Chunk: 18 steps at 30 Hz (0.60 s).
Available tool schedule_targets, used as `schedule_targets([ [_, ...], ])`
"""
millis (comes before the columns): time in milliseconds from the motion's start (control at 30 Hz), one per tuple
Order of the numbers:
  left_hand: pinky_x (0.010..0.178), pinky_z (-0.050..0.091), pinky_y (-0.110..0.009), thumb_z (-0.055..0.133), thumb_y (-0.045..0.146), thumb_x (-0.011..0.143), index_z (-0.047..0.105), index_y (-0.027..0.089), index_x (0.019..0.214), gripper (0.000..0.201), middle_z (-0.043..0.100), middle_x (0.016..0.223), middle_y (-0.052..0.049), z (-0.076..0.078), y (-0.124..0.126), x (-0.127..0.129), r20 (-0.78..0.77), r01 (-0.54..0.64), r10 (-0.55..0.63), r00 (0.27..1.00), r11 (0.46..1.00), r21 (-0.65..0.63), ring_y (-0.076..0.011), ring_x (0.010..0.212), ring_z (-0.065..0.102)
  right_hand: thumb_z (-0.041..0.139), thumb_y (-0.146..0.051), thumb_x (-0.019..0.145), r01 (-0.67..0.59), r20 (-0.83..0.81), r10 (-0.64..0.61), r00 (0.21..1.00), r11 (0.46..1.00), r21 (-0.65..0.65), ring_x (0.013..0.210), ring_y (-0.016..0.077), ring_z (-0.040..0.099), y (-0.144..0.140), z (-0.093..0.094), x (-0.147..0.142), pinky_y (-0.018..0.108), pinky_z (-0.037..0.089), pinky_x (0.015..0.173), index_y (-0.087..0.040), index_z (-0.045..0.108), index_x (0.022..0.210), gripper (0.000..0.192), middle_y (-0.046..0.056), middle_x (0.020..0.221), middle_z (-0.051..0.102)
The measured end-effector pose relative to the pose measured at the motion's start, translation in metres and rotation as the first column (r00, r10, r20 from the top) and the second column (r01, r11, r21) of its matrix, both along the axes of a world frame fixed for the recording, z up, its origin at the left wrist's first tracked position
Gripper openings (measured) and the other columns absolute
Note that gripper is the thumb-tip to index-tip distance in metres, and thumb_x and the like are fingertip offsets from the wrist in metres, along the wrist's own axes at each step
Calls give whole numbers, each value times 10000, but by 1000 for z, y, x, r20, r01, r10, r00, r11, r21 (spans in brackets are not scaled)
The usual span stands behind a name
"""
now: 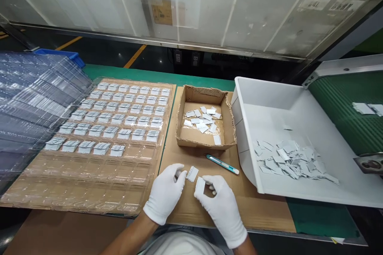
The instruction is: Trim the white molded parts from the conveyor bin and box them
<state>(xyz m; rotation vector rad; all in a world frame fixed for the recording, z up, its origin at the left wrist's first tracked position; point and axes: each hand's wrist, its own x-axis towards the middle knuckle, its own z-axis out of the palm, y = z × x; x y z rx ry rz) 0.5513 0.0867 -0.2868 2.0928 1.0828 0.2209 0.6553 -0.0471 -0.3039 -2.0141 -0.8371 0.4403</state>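
Observation:
My left hand [168, 190], in a white glove, pinches the end of a small stack of thin white rectangular pieces [192, 173] between thumb and forefinger. Beside it, my right hand [220, 205], gloved too, is closed on a white rectangular piece [200, 186]; whether more pieces lie behind it I cannot tell. Both hands are low over the cardboard sheet [179, 217]. Just beyond them lies a teal utility knife [223, 163]. Left of my hands, a clear plastic tray [125, 183] carries rows of upright stacks of similar pieces; its nearest rows hold none.
A cardboard box [206, 143] with loose white pieces stands beyond the knife. To the right is a large white bin [266, 99] with a scattered pile, below a green conveyor belt [341, 91] bearing pieces. Stacked clear trays [38, 95] rise at far left.

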Motion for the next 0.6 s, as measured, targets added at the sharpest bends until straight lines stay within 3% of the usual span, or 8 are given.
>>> schedule_targets([
  [100,880,480,-349,464,303,918,578,171,1275,397,710,995,-102,-9,2,4,-75,154,-148,986,984,85,-241,918,660,686,-193,766,49,166,-45,985,999,-18,845,231,622,15,-3,3,367,497,789,-191,695,903,137,64,878,664],
  [167,913,478,-355,376,277,961,538,186,1337,420,693,1084,-118,-12,1,8,-140,270,-252,958,954,132,-252,1016,651,683,-221,783,64,242,-53,969,997,-39,859,245,608,22,-7,3,388,478,801,-184,698,900,124,78,882,656],
  [267,881,504,-348,348,261,979,556,217,1320,402,695,1087,-102,-10,-1,12,-256,375,-331,908,916,145,-247,990,673,688,-242,787,72,289,-53,956,996,-57,856,243,594,25,-15,3,380,462,798,-189,709,916,142,70,876,642],
  [600,980,508,-370,393,199,961,599,173,1258,362,686,1232,-85,-16,-4,10,-232,349,-309,922,925,153,-227,1094,659,695,-251,791,-1,228,39,973,986,-164,864,257,577,25,-15,8,389,453,808,-208,743,959,180,69,869,637],
])
